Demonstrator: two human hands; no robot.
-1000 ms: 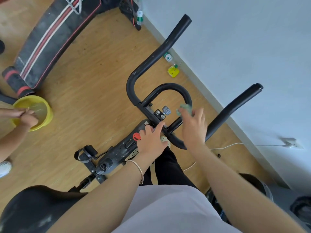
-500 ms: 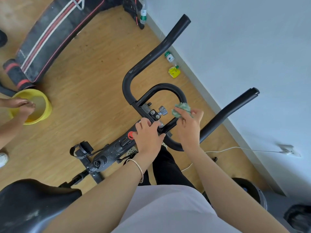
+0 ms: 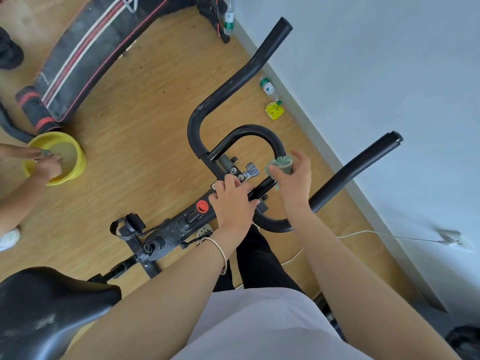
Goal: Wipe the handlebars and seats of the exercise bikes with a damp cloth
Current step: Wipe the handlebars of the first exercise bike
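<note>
Left hand grips the centre bar while right hand pinches the bunched cloth against the handlebar loop, where a slack pinch may drop it.

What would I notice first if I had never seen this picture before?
The big black handlebars curl up through the middle, with a right hand pinching a small green cloth against the inner loop. The left hand grips the bar just beside it. At the far left, a bright yellow bucket sits on the wooden floor, with another person's hands dipped in it.
</note>
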